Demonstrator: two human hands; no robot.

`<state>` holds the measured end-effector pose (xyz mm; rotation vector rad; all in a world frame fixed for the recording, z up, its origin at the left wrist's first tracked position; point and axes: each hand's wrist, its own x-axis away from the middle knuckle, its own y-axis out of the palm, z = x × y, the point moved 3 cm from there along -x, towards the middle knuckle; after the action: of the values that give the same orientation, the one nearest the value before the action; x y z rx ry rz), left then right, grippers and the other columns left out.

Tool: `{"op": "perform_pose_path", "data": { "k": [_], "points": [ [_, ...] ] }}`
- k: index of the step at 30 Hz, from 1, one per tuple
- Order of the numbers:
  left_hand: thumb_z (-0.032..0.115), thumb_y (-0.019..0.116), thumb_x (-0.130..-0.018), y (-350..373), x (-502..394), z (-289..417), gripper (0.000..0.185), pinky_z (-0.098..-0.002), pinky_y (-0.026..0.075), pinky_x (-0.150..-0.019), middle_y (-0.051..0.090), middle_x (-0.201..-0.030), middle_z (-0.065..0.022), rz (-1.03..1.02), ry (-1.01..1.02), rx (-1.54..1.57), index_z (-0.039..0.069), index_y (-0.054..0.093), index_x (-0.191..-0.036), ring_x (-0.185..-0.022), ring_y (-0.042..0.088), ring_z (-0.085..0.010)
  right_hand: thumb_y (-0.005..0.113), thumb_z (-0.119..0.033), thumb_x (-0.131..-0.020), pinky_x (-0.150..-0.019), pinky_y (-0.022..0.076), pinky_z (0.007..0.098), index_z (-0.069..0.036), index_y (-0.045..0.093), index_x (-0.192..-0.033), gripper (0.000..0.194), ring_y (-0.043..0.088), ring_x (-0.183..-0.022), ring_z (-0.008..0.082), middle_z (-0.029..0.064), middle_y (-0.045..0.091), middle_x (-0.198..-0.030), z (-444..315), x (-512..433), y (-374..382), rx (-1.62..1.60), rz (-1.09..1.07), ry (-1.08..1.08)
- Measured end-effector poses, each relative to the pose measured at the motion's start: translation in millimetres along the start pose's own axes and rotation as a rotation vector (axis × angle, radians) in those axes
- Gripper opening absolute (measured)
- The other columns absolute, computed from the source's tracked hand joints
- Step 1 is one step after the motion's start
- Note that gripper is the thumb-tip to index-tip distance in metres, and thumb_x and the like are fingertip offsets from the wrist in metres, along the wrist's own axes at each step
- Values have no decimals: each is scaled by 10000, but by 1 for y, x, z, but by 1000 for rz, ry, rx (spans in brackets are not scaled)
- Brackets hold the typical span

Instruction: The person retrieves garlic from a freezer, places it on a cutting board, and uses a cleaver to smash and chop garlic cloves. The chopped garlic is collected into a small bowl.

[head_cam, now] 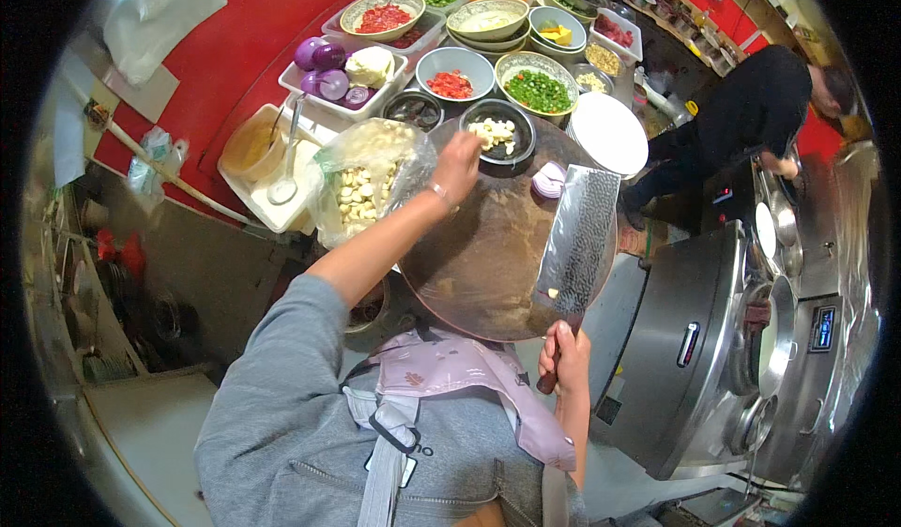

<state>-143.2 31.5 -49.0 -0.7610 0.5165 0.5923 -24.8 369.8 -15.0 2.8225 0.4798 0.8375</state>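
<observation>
My right hand [566, 358] grips the dark wooden handle of a Chinese cleaver [581, 238]. Its wide hammered blade lies over the right part of a round wooden chopping block [471, 266], and a small pale piece sticks to it near the handle. Past the block's far edge, my left hand [457, 166] reaches to the near-left rim of a metal bowl [524, 148] of peeled garlic pieces [491, 133]. Its fingers are bunched; whether they hold anything is hidden. A cut purple onion [549, 179] rests beside the cleaver's tip. Left of my forearm sits a clear plastic bag [324, 203] of garlic cloves [362, 192].
Behind the block stand bowls of chopped green peppers [536, 92] and chopped red peppers [450, 85], a tub of purple onions [331, 83], and stacked white plates [609, 133]. A ladle [283, 190] lies in white powder. At right, a person [746, 105] bends by a steel stove [693, 358].
</observation>
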Motion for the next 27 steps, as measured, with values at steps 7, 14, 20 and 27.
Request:
{"op": "perform_pose_path", "data": {
  "k": [7, 14, 20, 27],
  "points": [
    [8, 580, -718, -15, 80, 15, 101, -416, 490, -740, 524, -915, -168, -562, -112, -517, 9, 574, -820, -840, 544, -344, 557, -273, -913, -358, 370, 261, -22, 487, -874, 263, 422, -402, 101, 19, 439, -566, 24, 32, -22, 115, 77, 16],
    [131, 671, -688, 4, 125, 69, 226, -408, 457, -718, 531, -824, -119, -538, 105, -193, 45, 563, -868, -795, 526, -315, 498, -314, -941, -402, 360, 245, -20, 506, -881, 299, 433, -438, 97, 23, 471, -591, 23, 43, -17, 241, 84, -44],
    [159, 644, -815, -24, 137, 79, 474, -382, 421, -907, 543, -1103, -191, -227, -151, 71, 10, 484, -1236, -1042, 510, -363, 518, -355, -926, -544, 403, 282, -1, 520, -986, 359, 478, -612, 124, 42, 530, -696, 8, 65, -11, 623, 242, -427],
    [152, 503, -941, -64, 150, 46, 389, -317, 407, -930, 518, -1153, -116, 64, -640, 380, 18, 401, -1292, -1061, 501, -196, 581, -301, -882, -571, 463, 489, 28, 411, -1061, 411, 588, -692, 451, 255, 590, -750, 55, 42, -1, 1318, 225, -431]
  ]
}}
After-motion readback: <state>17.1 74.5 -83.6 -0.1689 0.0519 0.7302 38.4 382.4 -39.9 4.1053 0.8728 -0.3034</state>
